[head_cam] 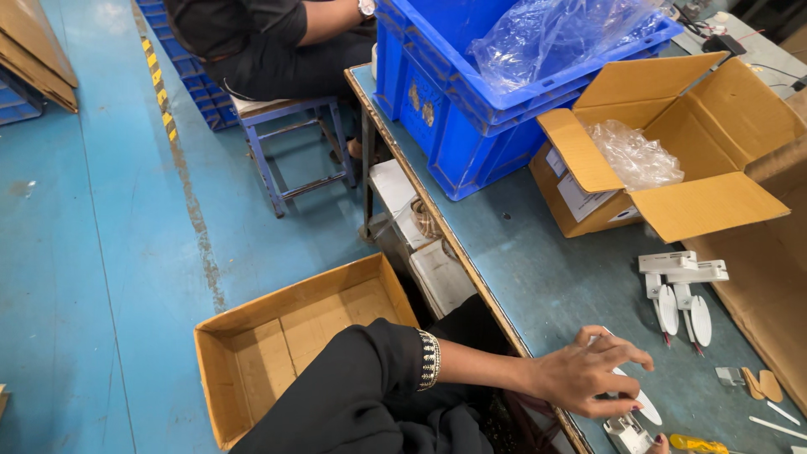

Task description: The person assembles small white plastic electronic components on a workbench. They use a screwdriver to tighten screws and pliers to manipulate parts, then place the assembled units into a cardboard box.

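Here I see my left hand (pixel 588 374) low at the near edge of the blue-grey worktable (pixel 538 252), fingers curled down over a white plastic part (pixel 643 403) with a long paddle-shaped blade. The fingertips rest on its upper end, so I take the hand as closing on that piece, though the grip itself is half hidden under the knuckles. Of my right hand (pixel 660 443) only a fingertip shows at the bottom edge, beside a second small white fitting (pixel 626 433); I cannot tell whether it is spread or closed.

The part looks light and stiff, moulded plastic with a smooth, probably slick face. The blade is thin and I judge it could flex or snap if levered, so the blocky end, where the fingers already sit, is the safer place to pinch it, from the two sides.

Further along the table lie two more of the same parts (pixel 681 290), side by side, with thin red-tipped leads hanging from them. Those wires seem delicate and are no place to pull. Beyond stand an open cardboard carton (pixel 714 126) with a crumpled clear bag (pixel 635 155) inside, and a blue plastic crate (pixel 454 109). On the floor to my left sits an empty-looking cardboard box (pixel 277 336). Another person sits on a blue stool (pixel 294 139) further up the aisle.
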